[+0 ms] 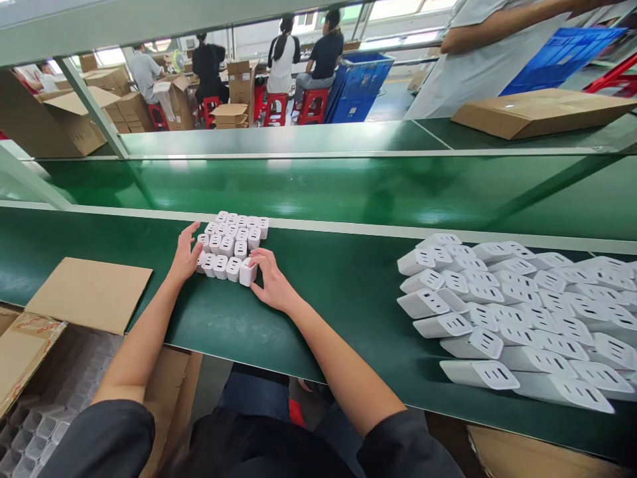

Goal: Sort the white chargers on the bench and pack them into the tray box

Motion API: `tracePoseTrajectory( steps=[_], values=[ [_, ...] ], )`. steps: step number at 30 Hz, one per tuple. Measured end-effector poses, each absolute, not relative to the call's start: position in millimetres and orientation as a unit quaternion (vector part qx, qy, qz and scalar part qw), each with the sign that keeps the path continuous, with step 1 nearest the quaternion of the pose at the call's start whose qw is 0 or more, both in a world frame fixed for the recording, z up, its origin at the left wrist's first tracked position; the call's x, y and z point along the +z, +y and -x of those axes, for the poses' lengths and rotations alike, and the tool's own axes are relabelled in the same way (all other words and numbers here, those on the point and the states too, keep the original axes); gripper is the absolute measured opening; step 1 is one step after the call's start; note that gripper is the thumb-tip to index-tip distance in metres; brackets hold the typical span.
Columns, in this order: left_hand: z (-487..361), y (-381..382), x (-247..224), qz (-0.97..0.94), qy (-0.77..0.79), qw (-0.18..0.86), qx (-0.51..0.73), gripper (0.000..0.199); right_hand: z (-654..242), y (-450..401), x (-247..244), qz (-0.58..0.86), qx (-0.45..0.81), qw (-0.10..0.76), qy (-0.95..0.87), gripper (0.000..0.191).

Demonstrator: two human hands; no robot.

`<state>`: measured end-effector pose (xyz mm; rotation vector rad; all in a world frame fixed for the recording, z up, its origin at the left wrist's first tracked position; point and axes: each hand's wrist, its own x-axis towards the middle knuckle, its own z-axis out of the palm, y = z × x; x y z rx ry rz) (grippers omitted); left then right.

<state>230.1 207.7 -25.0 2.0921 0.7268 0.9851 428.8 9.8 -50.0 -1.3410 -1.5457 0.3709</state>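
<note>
Several small white blocks with dark slots (pixel 227 247) stand upright in rows on the green work surface, between my two hands. My left hand (pixel 187 255) is beside the left edge of the group, fingers apart and holding nothing. At the front right corner, my right hand (pixel 271 282) has its thumb and fingers around a white block (pixel 247 272). A larger spread of similar white slotted pieces (pixel 517 299) covers the right part of the surface, most of them tilted.
A flat cardboard piece (pixel 89 292) lies at the left, above a box of clear plastic trays (pixel 50 411). Behind the surface runs a green belt (pixel 298 189). An open carton (pixel 542 113) sits at the back right, near a standing person. Other people sit farther back.
</note>
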Motion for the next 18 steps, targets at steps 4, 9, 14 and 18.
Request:
tracePoseTrajectory(
  steps=[4, 9, 14, 18],
  values=[
    [-238.1, 208.2, -38.2, -0.778, 0.289, 0.425, 0.362, 0.088, -435.3, 2.7, -40.6, 0.563, 0.183, 0.412, -0.693, 0.048],
    [-239.8, 210.5, -37.9, -0.722, 0.311, 0.492, 0.373, 0.083, -437.8, 0.6, -39.2, 0.580, 0.201, 0.425, -0.665, 0.040],
    [-242.6, 215.0, -32.8, -0.690, 0.301, 0.551, 0.360, 0.093, -421.4, 8.6, -47.4, 0.592, 0.159, 0.467, -0.636, 0.031],
    [-247.3, 216.9, -32.9, -0.657, 0.284, 0.593, 0.369, 0.093, -419.0, 10.3, -51.6, 0.609, 0.147, 0.475, -0.618, 0.035]
  ],
)
